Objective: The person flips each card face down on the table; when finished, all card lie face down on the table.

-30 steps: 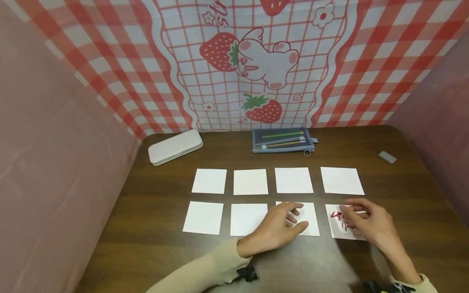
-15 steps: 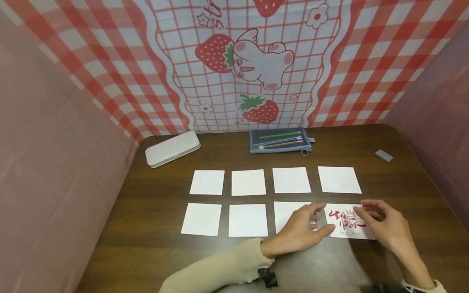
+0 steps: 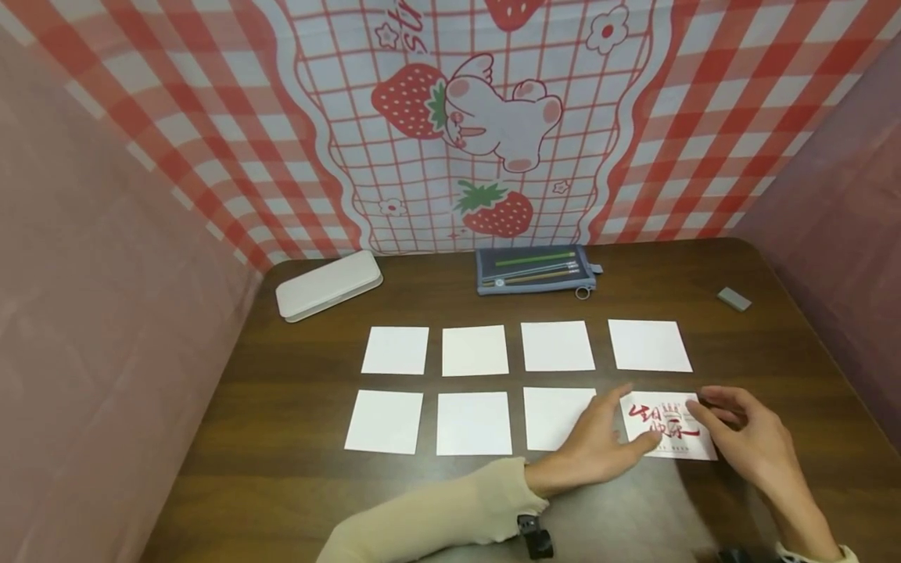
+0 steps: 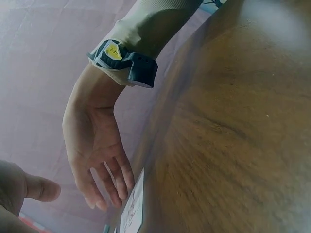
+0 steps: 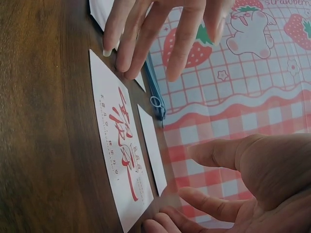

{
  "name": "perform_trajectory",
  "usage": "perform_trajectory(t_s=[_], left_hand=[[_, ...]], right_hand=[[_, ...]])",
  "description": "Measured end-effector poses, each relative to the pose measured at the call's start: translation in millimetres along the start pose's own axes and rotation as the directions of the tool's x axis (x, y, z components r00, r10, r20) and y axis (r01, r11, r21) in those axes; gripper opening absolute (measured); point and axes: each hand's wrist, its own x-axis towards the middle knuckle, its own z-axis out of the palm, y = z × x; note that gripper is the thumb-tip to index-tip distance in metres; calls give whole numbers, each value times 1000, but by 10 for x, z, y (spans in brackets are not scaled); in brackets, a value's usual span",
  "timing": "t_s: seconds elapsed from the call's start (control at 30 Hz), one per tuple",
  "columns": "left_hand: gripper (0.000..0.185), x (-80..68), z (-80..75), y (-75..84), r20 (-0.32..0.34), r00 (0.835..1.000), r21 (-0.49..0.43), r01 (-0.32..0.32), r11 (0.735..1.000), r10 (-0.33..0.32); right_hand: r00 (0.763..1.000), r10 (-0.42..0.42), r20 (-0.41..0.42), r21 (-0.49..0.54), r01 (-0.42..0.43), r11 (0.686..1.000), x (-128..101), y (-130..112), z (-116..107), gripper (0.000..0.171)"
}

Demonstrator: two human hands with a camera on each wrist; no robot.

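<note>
A white card with red brush lettering [image 3: 672, 416] lies flat at the right end of the front row. My left hand [image 3: 598, 447] is at its left edge, fingers relaxed and thumb tip over the card's lower left part. On the other side, my right hand [image 3: 756, 439] has its fingertips at the card's right edge, loosely bent and gripping nothing. The right wrist view shows the printed card [image 5: 121, 150] lying between both hands. Under the left hand, a blank white card [image 3: 556, 414] is partly covered.
More blank cards, such as a back-row one [image 3: 649, 346], lie in two rows. Behind them are a white case [image 3: 329, 285] and a blue pencil pouch [image 3: 535, 270]. A small grey block [image 3: 734, 299] sits far right. A checked strawberry cloth [image 3: 493, 117] hangs behind the table.
My left hand has moved right, from over the neighbouring blank card to the printed card's left edge. My right hand has shifted slightly right, uncovering the red lettering.
</note>
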Motion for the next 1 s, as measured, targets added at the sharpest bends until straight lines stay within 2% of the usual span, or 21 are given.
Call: perform_trajectory(t_s=[0.27, 0.8, 1.0], left_hand=[[75, -3, 67, 49, -24, 999, -46, 47, 998, -48], [73, 1, 107, 54, -26, 999, -45, 26, 999, -27], [73, -5, 106, 42, -25, 1000, -23, 2, 1000, -2]], right_hand=[[1000, 5, 0, -3, -5, 1000, -3, 7, 0, 60], [1000, 1, -25, 43, 0, 999, -1, 35, 50, 57], [1000, -16, -25, 131, 19, 991, 16, 86, 55, 55]])
